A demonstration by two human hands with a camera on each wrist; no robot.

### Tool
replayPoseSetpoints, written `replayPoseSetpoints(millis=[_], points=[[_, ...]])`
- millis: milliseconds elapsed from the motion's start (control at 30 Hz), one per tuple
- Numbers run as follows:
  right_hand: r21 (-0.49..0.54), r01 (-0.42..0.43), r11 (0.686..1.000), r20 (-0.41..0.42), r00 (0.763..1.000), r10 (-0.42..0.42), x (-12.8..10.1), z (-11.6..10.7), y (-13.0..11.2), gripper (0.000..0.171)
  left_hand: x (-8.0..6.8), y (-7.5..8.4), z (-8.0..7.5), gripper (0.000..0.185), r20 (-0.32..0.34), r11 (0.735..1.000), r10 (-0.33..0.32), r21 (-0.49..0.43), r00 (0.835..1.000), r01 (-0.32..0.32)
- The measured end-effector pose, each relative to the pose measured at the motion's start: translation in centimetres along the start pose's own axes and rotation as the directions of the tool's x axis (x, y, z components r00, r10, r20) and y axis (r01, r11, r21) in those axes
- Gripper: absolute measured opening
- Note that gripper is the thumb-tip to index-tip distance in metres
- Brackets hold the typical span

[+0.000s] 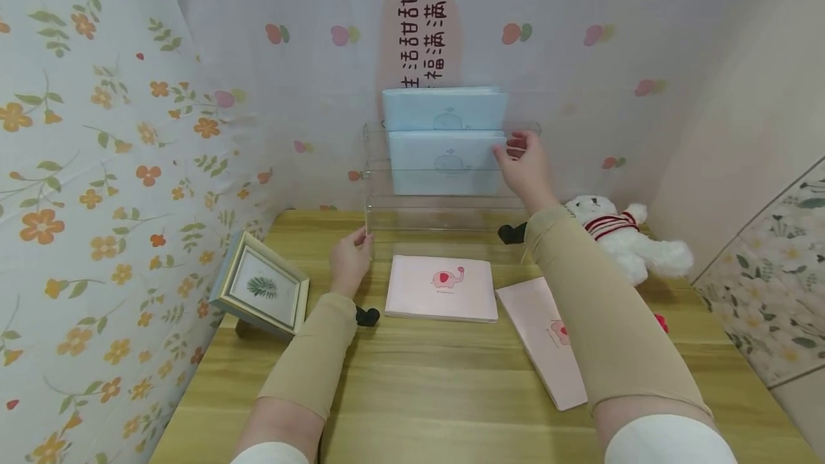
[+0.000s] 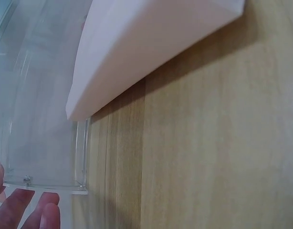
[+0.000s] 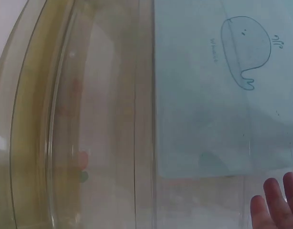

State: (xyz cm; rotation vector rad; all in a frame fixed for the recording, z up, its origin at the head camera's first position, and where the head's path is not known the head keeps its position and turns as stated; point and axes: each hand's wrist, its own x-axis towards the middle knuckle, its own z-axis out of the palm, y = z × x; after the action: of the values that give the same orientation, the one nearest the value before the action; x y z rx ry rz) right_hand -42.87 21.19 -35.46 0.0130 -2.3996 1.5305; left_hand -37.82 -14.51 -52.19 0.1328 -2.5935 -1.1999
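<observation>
The left hand pinched the clear rack's lower corner; the right hand, fingers relaxed, touched the lower blue booklet.

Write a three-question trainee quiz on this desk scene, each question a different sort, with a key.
1. True or false: the left hand touches the clear rack's lower left corner.
2. How many blue booklets stand in the rack? A) one B) two C) four
3. Fill in: the right hand is at the right edge of the lower ____ booklet.

Key: 1 true; 2 B; 3 blue.
</observation>
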Motion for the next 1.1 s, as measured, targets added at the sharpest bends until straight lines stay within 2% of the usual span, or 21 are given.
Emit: replayPoseSetpoints(millis=[200,400,733,967,1100], points=[[0.026,-0.008,1.000,-0.030,1.000,0.009,0.0,1.1,-0.4,0.062,0.1,-0.1,-0.5,0.040,0.031,1.000,-0.010,-0.005,0.999,0.010],[0.002,-0.002,1.000,-0.036,0.999,0.002,0.0,1.4,-0.5,0.058,0.0,0.0,-0.4,0.037,-0.009,1.000,-0.005,-0.003,1.000,0.005],[-0.045,0.010,0.999,0.003,1.000,-0.010,0.7,1.5,-0.7,0.045,-0.4,0.9,-0.8,0.037,0.006,0.999,-0.036,0.009,0.999,0.036],[0.001,-0.044,0.999,0.027,0.999,0.044,1.1,1.5,-0.9,0.040,-0.3,0.8,-0.5,0.038,0.014,0.999,-0.032,0.005,0.999,0.032],[0.009,-0.047,0.999,0.032,0.998,0.046,1.1,1.8,-1.1,0.036,-0.1,0.5,-0.3,0.037,-0.001,1.000,-0.028,0.010,1.000,0.028]])
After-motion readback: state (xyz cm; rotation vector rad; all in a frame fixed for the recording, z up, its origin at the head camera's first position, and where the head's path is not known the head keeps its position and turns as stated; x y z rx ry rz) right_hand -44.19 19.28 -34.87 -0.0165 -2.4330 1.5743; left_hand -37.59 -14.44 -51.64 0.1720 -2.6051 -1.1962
